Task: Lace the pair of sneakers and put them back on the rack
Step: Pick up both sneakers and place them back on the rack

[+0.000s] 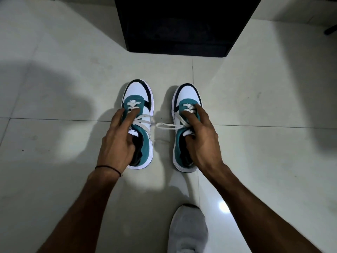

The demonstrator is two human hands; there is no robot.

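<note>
Two white, teal and black sneakers stand side by side on the tiled floor, toes pointing away from me. My left hand (116, 141) grips the left sneaker (139, 94) at its tongue, thumb inside the opening, fingers over the laces. The right sneaker (189, 95) is held the same way by my right hand (200, 139). White lace ends (164, 125) trail loosely between the two shoes. The dark rack (178, 26) stands just beyond the toes, its inside too dark to make out.
A foot in a grey sock (187, 230) rests on the floor near the bottom edge, right of centre. Pale floor tiles (54, 143) spread on both sides. A dark object (331, 31) pokes in at the far right edge.
</note>
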